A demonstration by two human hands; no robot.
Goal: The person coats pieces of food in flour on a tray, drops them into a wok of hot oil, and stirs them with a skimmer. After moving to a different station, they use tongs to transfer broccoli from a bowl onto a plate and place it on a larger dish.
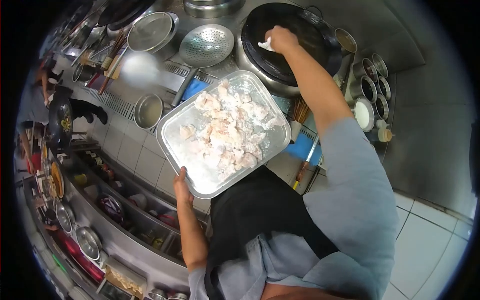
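Left hand [183, 187] grasps the metal tray [199, 183] at its near-left corner, thumb over the rim, fingers mostly hidden underneath; tray roughly level, as far as this view tells. Floured pieces [223, 131] heaped on the tray, ahead and to the right of the left hand, loose flour around them. Right arm stretched out past the tray; right hand [283, 40] over the wok [256, 21], fingers pinched on one white floured piece [266, 45], not let go. Wok lies below the right hand; contents too dark to tell, contact with the wok's inside can't tell either. Strainer [206, 46] to the left of the right hand, brush [300, 111] on the near side of it, metal cups [367, 89] to its right and nearer the body. Pot [148, 111] ahead and left of the left hand. Step in hand, by the look of it: adding coated pieces to the wok by hand, plenty remaining on the tray. Next move seems to call for loosening the right fingers low over the wok to limit splash, left hand keeping the tray steady.
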